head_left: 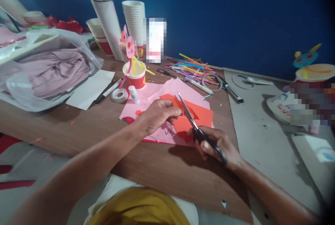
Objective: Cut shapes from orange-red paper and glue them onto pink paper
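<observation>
My right hand point(214, 144) is wrapped round the black handles of a pair of scissors point(192, 120), whose blades point away from me with the tips slightly apart. Left of the blades, my left hand point(162, 113) is closed in a pinch; anything between its fingertips is too small to make out. Orange paper point(205, 116) lies under the scissors and fingers. Beneath it are pink paper sheets point(170, 87) with cut edges and pen marks. A glue stick point(134, 94) stands on the pink paper, beside a roll of clear tape point(119, 95).
Behind the paper stands a paper cup point(137, 74) with a pink paper figure point(130, 47). Stacked cups point(134, 22) and a bright phone point(156, 40) are at the wall. Colourful pipe cleaners point(192, 67) and markers lie back right; a plastic bag point(49, 71) sits left.
</observation>
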Tool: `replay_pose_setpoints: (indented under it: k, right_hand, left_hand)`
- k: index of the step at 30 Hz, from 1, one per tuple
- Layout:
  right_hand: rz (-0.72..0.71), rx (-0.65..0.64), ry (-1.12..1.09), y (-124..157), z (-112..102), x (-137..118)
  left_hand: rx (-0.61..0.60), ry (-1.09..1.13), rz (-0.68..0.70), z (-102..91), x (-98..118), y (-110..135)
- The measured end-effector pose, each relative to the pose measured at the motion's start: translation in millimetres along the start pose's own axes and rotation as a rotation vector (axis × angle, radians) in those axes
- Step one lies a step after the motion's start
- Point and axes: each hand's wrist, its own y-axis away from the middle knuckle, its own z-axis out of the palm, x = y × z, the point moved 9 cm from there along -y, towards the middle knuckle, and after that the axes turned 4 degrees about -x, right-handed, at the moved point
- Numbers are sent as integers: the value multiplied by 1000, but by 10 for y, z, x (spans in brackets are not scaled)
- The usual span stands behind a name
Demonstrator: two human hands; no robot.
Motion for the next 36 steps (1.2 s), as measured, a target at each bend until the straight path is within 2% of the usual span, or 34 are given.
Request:
replay_pose_setpoints:
  k: [7, 18, 36]
  right_hand:
    - [-16, -46, -1, 5, 37, 10]
    - [8, -46, -48, 18, 54, 38]
    - [27, -35, -39, 8, 62, 28]
  left_hand:
    - [-48, -1, -28, 2, 10, 2]
    - [-129, 2, -40, 18, -7, -12]
    - [-118, -45, -73, -6, 15, -6]
